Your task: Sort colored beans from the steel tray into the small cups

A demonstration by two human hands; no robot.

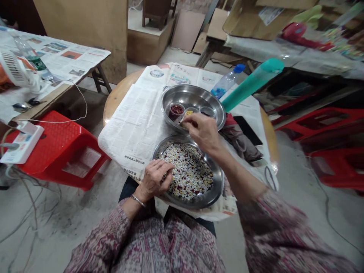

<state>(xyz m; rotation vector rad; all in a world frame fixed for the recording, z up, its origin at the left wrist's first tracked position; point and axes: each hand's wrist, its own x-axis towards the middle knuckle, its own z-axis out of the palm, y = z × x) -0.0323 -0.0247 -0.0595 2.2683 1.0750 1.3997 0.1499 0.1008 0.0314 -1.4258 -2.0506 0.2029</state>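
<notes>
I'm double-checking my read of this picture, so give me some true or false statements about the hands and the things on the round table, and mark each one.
1. The right hand is over the near rim of the upper bowl. True.
2. Both hands are over that same bowl. False: the left hand is at the left side of the lower bowl.
3. The pieces in the lower bowl are all one colour. False: white, yellow and dark red pieces are mixed.
4. A cup of dark red pieces sits in the upper bowl. True.
5. The clear bottle has a blue cap. True.
</notes>
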